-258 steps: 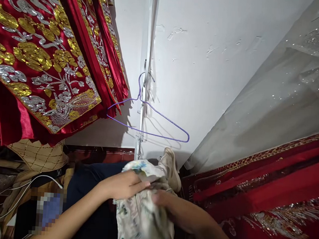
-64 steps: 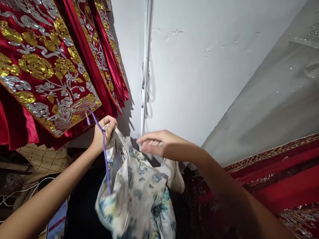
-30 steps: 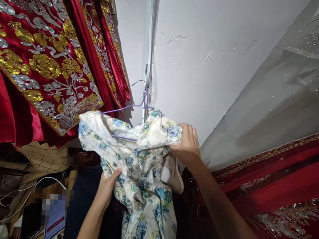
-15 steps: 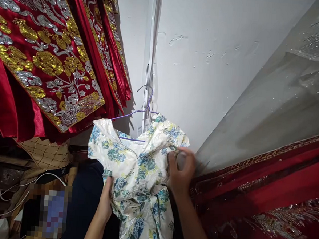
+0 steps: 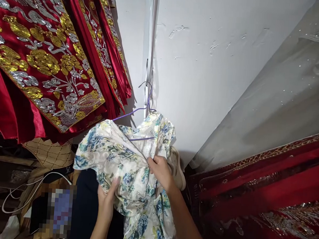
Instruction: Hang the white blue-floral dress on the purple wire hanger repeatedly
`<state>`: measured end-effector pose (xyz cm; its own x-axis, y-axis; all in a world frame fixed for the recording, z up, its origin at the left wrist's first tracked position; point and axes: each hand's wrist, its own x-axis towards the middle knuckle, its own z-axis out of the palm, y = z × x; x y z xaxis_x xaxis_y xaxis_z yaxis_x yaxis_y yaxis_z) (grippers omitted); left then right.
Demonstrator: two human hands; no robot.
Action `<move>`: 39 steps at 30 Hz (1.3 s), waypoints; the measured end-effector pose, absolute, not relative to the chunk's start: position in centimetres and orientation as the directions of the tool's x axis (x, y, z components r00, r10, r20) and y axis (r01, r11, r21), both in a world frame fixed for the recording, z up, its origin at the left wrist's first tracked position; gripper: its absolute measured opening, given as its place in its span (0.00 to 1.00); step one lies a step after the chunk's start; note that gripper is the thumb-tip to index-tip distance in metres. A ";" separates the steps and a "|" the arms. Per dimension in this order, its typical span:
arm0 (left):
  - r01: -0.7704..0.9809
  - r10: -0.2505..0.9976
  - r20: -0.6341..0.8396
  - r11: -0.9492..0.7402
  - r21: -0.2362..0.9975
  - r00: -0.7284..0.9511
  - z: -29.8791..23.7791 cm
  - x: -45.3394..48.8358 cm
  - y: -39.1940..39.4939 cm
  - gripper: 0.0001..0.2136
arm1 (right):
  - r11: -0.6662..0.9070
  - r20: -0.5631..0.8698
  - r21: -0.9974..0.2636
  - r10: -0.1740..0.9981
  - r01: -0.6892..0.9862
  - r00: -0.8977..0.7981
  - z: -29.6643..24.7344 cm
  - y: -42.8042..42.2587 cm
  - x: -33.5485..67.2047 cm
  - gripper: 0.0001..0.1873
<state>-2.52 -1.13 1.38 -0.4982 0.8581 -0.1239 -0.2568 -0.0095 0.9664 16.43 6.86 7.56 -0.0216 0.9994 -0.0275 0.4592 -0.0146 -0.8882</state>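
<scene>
Evidently as its support, the purple hanger sat inside the short-sleeved floral garment at near centre, whose left side the half-curled left hand apparently steadied, thumb in front, while the right hand, fingers closed, pinched the neckline.

The garment I grip is creased, faintly shiny cloth, its hanger smooth, the drapery at ten o'clock glossy and satin-like, the wall at one o'clock matt with rough patches.
</scene>
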 end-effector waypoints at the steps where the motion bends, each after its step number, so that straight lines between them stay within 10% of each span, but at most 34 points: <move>1: -0.172 0.834 -0.011 -0.101 0.980 -0.551 2.4 -3.1 -0.8 0.33 | -0.028 -0.049 -0.896 0.998 0.443 -0.035 7.1 6.1 16.8 0.22; 6: 0.249 0.694 0.494 -0.430 0.868 -0.524 9.6 -6.4 3.2 0.22 | -0.058 -0.088 -0.959 0.992 0.278 -0.095 5.1 3.0 17.2 0.25; 17: 0.225 0.737 0.640 -0.601 0.767 -0.215 17.6 0.3 10.8 0.12 | -0.212 -0.214 -0.977 0.965 0.034 -0.153 4.3 1.8 15.0 0.22; 22: 0.072 0.875 0.479 -0.483 0.872 0.072 15.4 3.5 8.4 0.19 | -0.140 -0.136 -0.990 0.987 -0.035 -0.088 4.2 1.4 14.3 0.23; 28: -0.017 0.928 0.176 -0.192 0.981 -0.327 5.2 2.3 0.4 0.10 | -0.136 -0.131 -0.983 0.990 -0.127 -0.046 3.3 1.3 14.1 0.28; 31: -0.020 0.970 0.049 -0.055 0.998 -0.239 1.7 1.7 -2.1 0.10 | -0.111 -0.104 -0.982 0.993 -0.150 -0.054 3.1 1.2 13.3 0.28; 39: 0.170 0.971 0.172 -0.144 0.975 -0.168 -0.3 1.5 -0.6 0.16 | -0.028 -0.011 -0.990 0.993 -0.140 -0.118 3.2 0.6 12.2 0.24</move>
<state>1.46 -0.63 -0.28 -0.1684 0.9705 0.1725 0.1702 -0.1437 0.9749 12.17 0.55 3.22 -0.1180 0.9929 -0.0115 -0.1396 -0.0280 -0.9898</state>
